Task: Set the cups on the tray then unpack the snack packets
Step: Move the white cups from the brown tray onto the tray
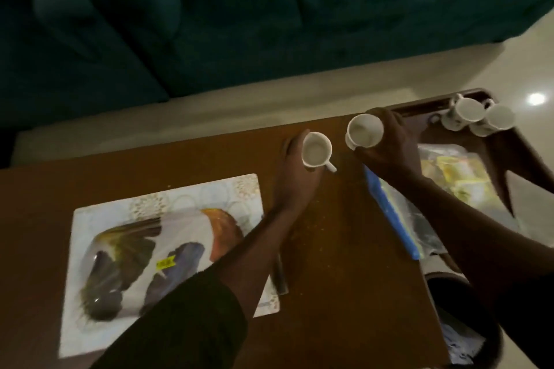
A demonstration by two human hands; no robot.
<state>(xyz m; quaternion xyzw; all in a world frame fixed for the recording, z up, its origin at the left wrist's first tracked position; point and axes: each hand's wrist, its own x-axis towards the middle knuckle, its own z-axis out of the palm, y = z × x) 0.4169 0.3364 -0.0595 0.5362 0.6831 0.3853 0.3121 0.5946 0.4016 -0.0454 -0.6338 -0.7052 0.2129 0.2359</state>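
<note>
My left hand [295, 165] grips a small white cup [317, 153] with its handle pointing right, above the brown table [344, 249]. My right hand [389, 150] holds a second white cup [364, 130] near the table's far edge. Both cups look empty. Two more white cups [463, 112] [497, 118] stand in the far corner of a dark brown tray [509, 153] at the right. A clear bag with a blue zip strip [395, 216] lies across the tray's near side, with yellow snack packets [455, 171] inside it.
A white placemat with a bird picture [144, 237] lies on the left half of the table. A dark green sofa [209, 9] stands beyond the table. A dark round bin [467, 317] sits on the pale floor at the lower right.
</note>
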